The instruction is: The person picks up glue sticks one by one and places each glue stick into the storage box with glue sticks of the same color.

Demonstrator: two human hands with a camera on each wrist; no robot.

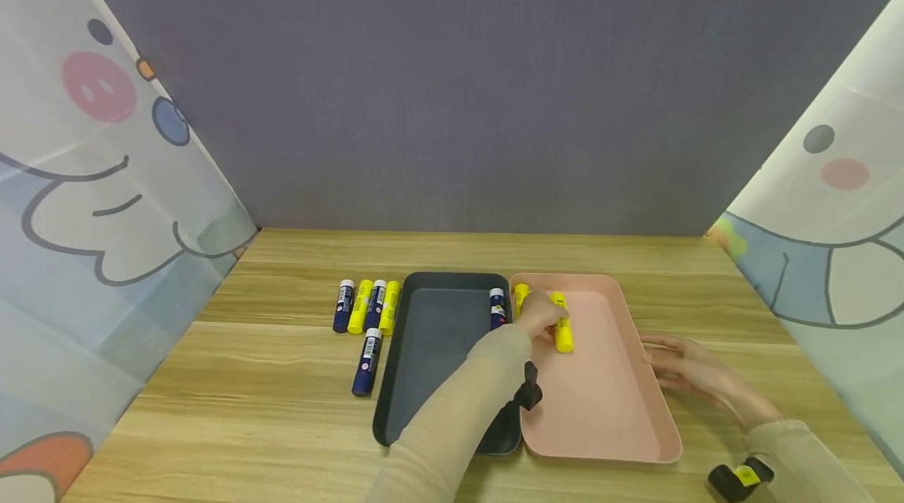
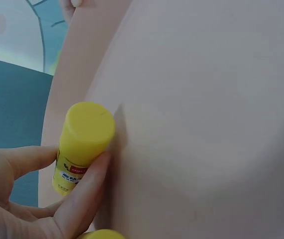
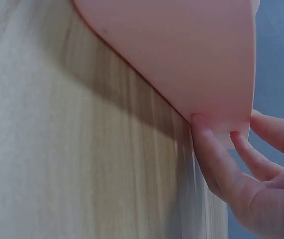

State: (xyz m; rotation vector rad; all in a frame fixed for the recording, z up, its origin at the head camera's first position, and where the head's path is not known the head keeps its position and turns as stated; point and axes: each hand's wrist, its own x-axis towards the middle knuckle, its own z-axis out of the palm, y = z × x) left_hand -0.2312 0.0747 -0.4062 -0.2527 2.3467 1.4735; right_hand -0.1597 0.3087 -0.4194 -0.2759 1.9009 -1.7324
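While the left hand (image 1: 541, 313) reached across the dark tray (image 1: 441, 330), its thumb and fingers pinched a yellow glue stick (image 1: 563, 337) by the sides. That hold left one end uncovered, presumably so the stick could be angled freely. It was within the pink tray (image 1: 600, 409), near a second yellow stick (image 1: 521, 293) by the far left corner; whether its lower end touched the tray floor could not be told.

The right hand (image 1: 683, 366) was at the pink tray's outer right wall, its fingers (image 3: 214, 154) loosely extended and touching rather than clasping, probably to steady the tray against a nudge.

A navy stick (image 1: 497, 305) lay along the dark tray's right side, so the trays' contents looked parted by colour. Left of them on the counter (image 1: 247, 409), four sticks (image 1: 373, 307) lay in alternating navy and yellow, with another navy stick (image 1: 366, 363) nearer the person, perhaps for easy left-side reach.
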